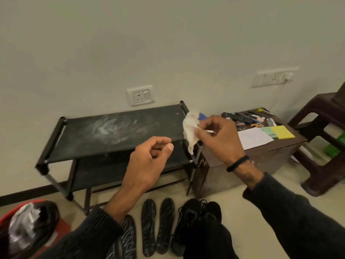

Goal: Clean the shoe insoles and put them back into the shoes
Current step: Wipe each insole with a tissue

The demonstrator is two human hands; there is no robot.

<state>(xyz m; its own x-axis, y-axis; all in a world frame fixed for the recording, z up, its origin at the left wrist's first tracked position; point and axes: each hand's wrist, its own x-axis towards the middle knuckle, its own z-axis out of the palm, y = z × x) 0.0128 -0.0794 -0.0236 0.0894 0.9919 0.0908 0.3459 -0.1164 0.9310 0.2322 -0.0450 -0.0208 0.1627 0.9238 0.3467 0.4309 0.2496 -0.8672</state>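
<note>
Your left hand (147,161) hangs loosely curled, holding nothing. Below it the insoles (156,226) lie on the floor beside the black shoes (196,219). Your right hand (218,139) pinches a crumpled white tissue (190,128). Wiping looks next: bring the tissue down to an insole.

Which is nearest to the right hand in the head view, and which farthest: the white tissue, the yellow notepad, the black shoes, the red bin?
From the right hand:
1. White tissue, pinched in its fingers.
2. Yellow notepad, to its right on the low brown table.
3. Black shoes, on the floor below it.
4. Red bin, far lower left.
</note>
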